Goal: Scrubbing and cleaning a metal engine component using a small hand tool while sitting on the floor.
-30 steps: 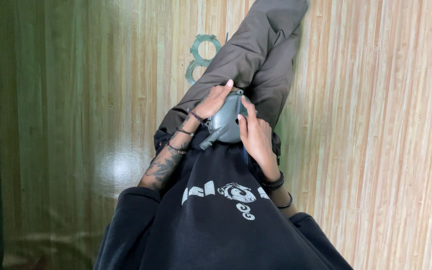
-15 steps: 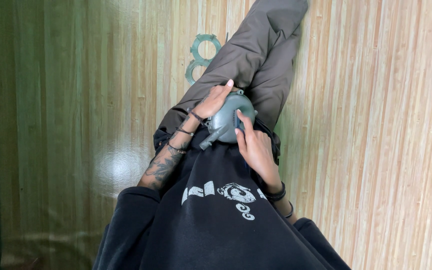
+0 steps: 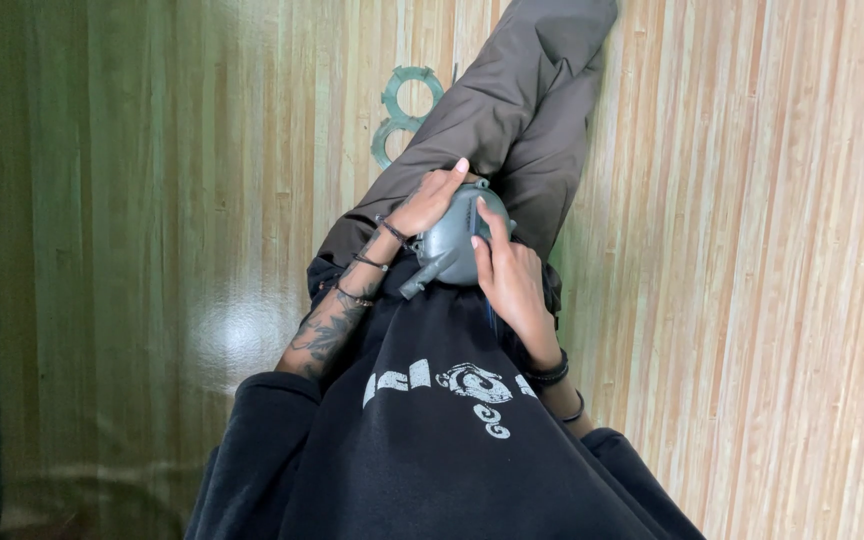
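Housing (image 3: 449, 246), grey metal, rounded, sits in the lap on the upper thigh of the brown trousers (image 3: 512, 110), just above the hem of the black sweatshirt (image 3: 432, 450). Landmark = housing, everything below ref'd to it.

Hands: both clamped on it, close together w/ only the part between them. Left hand (image 3: 430, 203) wraps the upper-left side, index finger stretched over the top edge. Right hand (image 3: 507, 275) covers the right flank, fingers curled round, index fingertip lying along the face. Palm side of the right hand is hidden, so can't tell if it also holds a small tool; a thin dark line shows below the housing near the wrist, too small to ID.

Doing the hold well, IMO: keep the part braced against the thigh, left hand as the fixed clamp, right hand doing the fine finger work. The stub sticking out bottom-left of the housing points at the sweatshirt; fabric could snag there, so keep it clear. The rounded casting looks slippery, so grip by the edges, not the dome.

Rest: green gasket (image 3: 404, 112), double-ring shape, lies flat on the wood floor (image 3: 752, 250) up-left of the housing, just beside the trouser leg, well apart from both hands. Bracelets on both wrists, below the housing.
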